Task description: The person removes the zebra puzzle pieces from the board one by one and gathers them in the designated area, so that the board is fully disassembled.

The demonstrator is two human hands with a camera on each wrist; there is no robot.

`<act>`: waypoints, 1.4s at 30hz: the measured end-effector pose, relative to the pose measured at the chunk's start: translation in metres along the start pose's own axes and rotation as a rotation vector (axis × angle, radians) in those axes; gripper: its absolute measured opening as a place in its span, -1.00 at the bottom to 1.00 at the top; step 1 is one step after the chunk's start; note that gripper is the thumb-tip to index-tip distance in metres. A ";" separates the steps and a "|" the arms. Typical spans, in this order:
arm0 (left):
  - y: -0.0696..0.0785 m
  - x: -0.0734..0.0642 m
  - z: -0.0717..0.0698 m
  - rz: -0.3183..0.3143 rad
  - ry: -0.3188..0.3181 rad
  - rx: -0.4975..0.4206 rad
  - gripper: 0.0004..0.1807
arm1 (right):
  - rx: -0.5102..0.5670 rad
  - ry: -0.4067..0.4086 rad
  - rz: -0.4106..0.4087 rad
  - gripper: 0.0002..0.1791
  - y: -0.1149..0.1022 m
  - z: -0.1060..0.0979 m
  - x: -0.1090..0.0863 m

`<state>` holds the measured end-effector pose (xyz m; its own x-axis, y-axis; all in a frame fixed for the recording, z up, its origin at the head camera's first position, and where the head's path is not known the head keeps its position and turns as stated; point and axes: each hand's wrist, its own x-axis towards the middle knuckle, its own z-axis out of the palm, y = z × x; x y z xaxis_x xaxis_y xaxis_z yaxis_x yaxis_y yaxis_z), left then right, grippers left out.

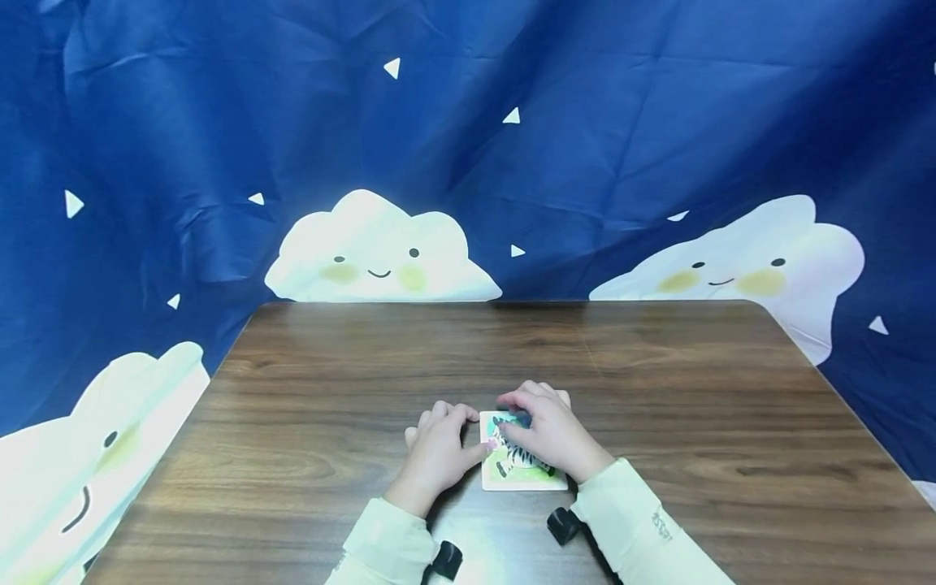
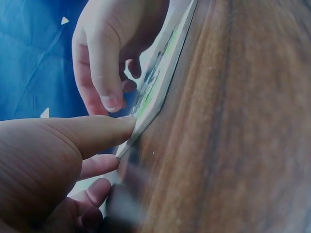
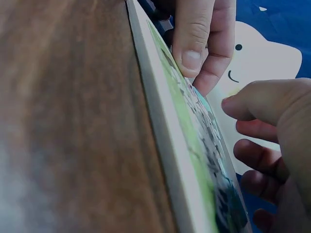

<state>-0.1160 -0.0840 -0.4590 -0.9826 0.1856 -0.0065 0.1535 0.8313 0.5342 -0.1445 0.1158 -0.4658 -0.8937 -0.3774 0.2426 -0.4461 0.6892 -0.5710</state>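
A thick, square picture board (image 1: 515, 481) lies on the table, showing a black-and-white zebra on green grass with a bit of blue above. At its left side is my left hand (image 1: 437, 455), its thumb on the printed face and its index finger against the edge near the corner. The left wrist view shows that thumb (image 2: 109, 132) right at the board's border. My right hand (image 1: 548, 431) hovers over the board's upper right part with fingers loosely bent and nothing between them. In the right wrist view its fingertips (image 3: 248, 145) are spread beside the board. The right hand hides part of the zebra.
The brown wood-grain table (image 1: 329, 382) extends on all sides of the board. Behind it hangs a blue cloth (image 1: 548, 179) printed with white smiling clouds and small triangles. Black wrist devices (image 1: 563, 526) sit at both light green sleeves (image 1: 636, 520).
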 end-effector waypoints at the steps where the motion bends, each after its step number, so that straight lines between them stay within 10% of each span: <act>1: 0.000 0.000 0.000 0.003 0.003 0.000 -0.51 | -0.010 -0.009 -0.001 -0.64 0.000 0.000 0.001; 9: 0.000 0.001 0.001 -0.005 -0.005 -0.002 -0.51 | -0.055 -0.102 0.052 -0.70 -0.003 0.000 0.005; 42: -0.001 0.001 0.002 0.008 0.020 0.000 -0.47 | -0.057 -0.046 0.056 -0.87 -0.008 -0.003 0.005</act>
<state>-0.1170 -0.0839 -0.4609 -0.9833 0.1815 0.0149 0.1613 0.8300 0.5339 -0.1453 0.1103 -0.4571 -0.9148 -0.3641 0.1748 -0.3986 0.7437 -0.5368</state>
